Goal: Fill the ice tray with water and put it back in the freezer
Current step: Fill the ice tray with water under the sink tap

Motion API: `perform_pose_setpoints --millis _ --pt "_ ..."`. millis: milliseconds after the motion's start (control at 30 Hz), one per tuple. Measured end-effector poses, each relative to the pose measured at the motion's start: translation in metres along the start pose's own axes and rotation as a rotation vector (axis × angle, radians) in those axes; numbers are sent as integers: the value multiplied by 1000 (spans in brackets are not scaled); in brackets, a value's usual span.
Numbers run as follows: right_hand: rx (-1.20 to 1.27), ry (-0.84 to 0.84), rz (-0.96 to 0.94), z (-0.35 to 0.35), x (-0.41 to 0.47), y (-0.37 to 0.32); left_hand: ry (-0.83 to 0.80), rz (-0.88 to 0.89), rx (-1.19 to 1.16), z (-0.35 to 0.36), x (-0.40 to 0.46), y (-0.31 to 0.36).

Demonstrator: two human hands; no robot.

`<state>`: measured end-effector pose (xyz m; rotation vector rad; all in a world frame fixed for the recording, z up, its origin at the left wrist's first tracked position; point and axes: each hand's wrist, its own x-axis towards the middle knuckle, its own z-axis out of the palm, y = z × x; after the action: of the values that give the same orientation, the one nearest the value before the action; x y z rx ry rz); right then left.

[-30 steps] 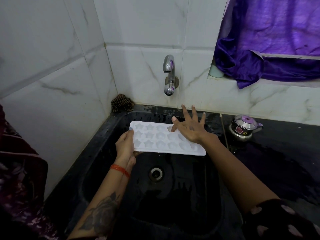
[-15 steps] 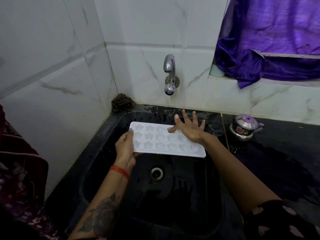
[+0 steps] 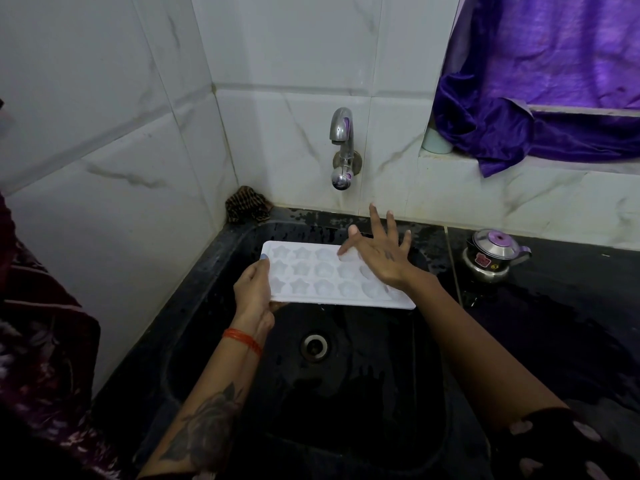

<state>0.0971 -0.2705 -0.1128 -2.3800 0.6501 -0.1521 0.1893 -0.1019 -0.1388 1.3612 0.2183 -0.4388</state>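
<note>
The left hand (image 3: 254, 289) pinches the white ice tray (image 3: 332, 275) over the black sink (image 3: 207, 306), the right hand (image 3: 379, 254) lies spread on it, and next I think the tap (image 3: 342, 147) at 12 o'clock must be turned on.

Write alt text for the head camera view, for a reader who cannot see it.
Over a black sink, the left hand grips a white ice tray by its end while the right hand rests spread on top. A wall tap above shows no running water.
</note>
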Motion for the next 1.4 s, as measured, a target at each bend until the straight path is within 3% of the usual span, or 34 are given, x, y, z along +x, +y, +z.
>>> perform_pose_setpoints --millis 133,300,533,700,900,1233,1400 --pt "151 20 -4 5 -2 -10 0 -9 4 1 -1 0" --pt "-162 -70 -51 14 -2 -9 -10 -3 19 3 -3 -1" --pt "13 -174 72 5 -2 -21 -11 7 30 4 -6 0" --pt "-62 -142 49 3 4 -19 -20 -10 23 5 -7 0" --pt "-321 -37 -113 9 1 -18 -26 11 34 5 -7 -1" --pt "38 -170 66 8 0 -17 -7 14 21 3 -8 4" --pt "-17 -128 36 3 6 -16 -19 -6 0 3 -8 2"
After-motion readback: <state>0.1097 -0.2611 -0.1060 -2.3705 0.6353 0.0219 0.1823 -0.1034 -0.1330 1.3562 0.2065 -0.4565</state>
